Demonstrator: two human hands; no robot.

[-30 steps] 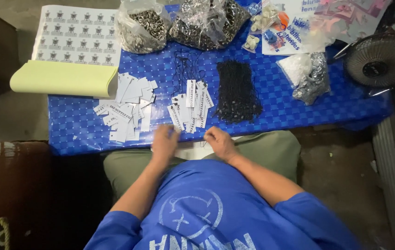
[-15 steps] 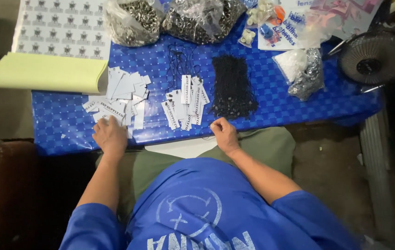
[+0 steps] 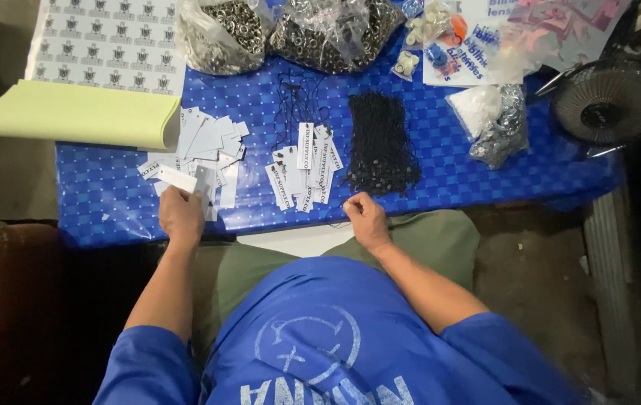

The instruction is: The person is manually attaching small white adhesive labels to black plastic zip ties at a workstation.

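My left hand (image 3: 180,215) is at the near edge of a blue checkered table (image 3: 440,176), pinching one white paper tag (image 3: 202,180) from a loose pile of blank white tags (image 3: 204,142). My right hand (image 3: 365,219) rests curled at the table's front edge, just below a fan of printed tags with black strings (image 3: 304,172); whether it holds anything small I cannot tell. A dense bundle of black string loops (image 3: 382,142) lies right of those tags.
Two clear bags of metal eyelets (image 3: 223,30) (image 3: 332,30) sit at the back. A yellow-backed sheet of printed labels (image 3: 84,112) hangs off the left end. A small black fan (image 3: 609,101) stands at the right, with a bag of metal parts (image 3: 497,131) beside it.
My left hand has travelled from the middle of the table's front edge leftwards to the blank tag pile and picked up a tag. My right hand stayed at the edge.
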